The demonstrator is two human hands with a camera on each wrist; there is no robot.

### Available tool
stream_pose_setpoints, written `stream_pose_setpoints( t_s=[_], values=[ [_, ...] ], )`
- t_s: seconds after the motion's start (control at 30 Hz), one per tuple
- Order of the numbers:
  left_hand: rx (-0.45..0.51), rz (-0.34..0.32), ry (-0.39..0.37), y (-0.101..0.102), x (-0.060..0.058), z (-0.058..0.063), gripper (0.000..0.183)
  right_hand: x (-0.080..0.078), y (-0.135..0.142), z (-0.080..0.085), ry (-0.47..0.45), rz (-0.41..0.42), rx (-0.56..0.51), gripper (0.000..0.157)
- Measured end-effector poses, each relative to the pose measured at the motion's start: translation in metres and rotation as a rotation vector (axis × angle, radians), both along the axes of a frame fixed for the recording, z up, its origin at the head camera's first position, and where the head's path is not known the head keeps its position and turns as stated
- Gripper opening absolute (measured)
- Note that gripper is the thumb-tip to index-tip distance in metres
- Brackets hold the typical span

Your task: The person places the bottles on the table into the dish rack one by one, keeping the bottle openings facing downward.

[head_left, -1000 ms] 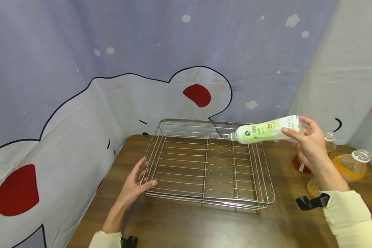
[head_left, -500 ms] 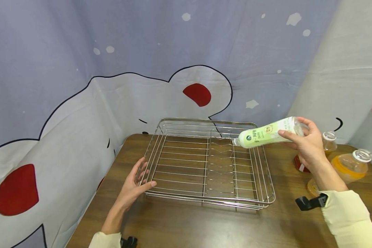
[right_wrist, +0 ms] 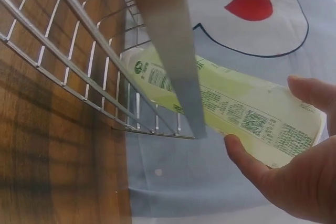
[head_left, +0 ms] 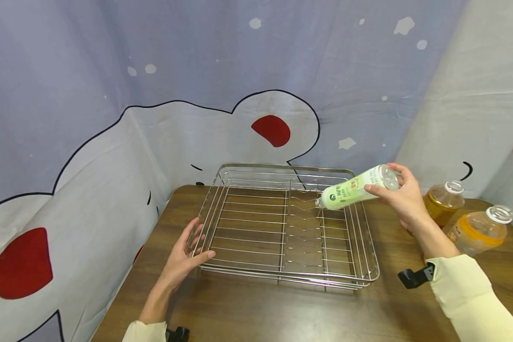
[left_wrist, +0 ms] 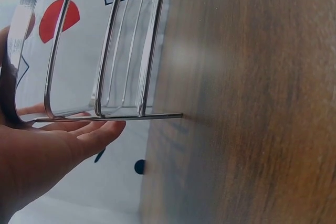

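Observation:
A wire dish rack [head_left: 282,167] with a zigzag divider stands on the wooden table. My left hand [head_left: 180,256] holds its near left corner, thumb over the top rim and fingers along the outside, as the left wrist view also shows around the metal rim [left_wrist: 22,24]. In my right hand [head_left: 403,197] is a plastic bottle [head_left: 351,190] with a green label, gripped near its base. The bottle slants neck-down to the left over the rack's far right part, its neck close by the divider wires. In the right wrist view the bottle [right_wrist: 252,111] overlaps the rack's wires.
To the right stand a bottle of amber liquid [head_left: 442,202] and a clear bottle with an orange band [head_left: 480,228], close to my right forearm. A printed curtain [head_left: 188,57] hangs behind and beside the wooden table [head_left: 239,308].
My right hand has moved left with the bottle, whose base now turns more toward me and whose neck points lower into the rack. The left hand and rack have stayed in place.

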State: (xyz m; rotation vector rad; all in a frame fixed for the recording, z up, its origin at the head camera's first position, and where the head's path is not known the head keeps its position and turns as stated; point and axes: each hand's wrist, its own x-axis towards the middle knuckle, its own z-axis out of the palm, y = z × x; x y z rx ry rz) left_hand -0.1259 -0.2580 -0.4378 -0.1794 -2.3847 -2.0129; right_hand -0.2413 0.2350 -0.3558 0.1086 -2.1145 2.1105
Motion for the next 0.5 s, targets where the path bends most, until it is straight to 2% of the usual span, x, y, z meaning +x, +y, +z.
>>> stream_pose_setpoints(
  t_s=[0.27,0.5],
  values=[
    [0.007,0.004,-0.002,-0.0001,0.0004,0.0006,0.092,-0.0012,-0.0027,0.0004,-0.02,0.012,0.092,0.088],
    [0.027,0.002,-0.013,0.0008,0.0002,0.0004,0.092,-0.0002,-0.0004,0.0029,-0.031,-0.019,0.324,0.093]
  ],
)
